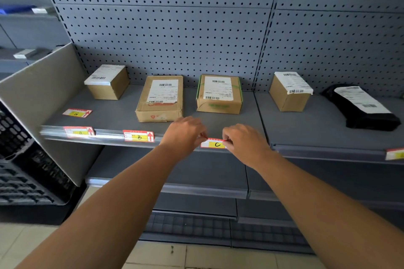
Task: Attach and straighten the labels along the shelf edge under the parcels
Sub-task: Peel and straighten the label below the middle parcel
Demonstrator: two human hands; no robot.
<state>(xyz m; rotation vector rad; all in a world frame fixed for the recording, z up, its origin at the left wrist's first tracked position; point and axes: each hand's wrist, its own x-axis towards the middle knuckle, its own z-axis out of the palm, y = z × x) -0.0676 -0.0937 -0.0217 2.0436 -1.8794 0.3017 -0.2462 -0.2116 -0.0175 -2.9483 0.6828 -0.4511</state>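
A red, white and yellow label marked C (213, 144) sits on the shelf edge strip (109, 137) below the green-taped parcel (219, 94). My left hand (184, 132) pinches its left top corner and my right hand (242, 141) pinches its right end. Label B (138, 136) is in the strip under the flat brown parcel (160, 98). Label A (79, 131) sits in the strip at the left, slightly tilted. A loose label G (77, 113) lies flat on the shelf surface near the small box (107, 82).
Further right stand another small box (289, 91) and a black bag parcel (360, 107). One more label (395, 154) is on the right bay's edge. A grey divider panel (43, 102) and a black crate (19, 159) are at the left. Lower shelves lie below.
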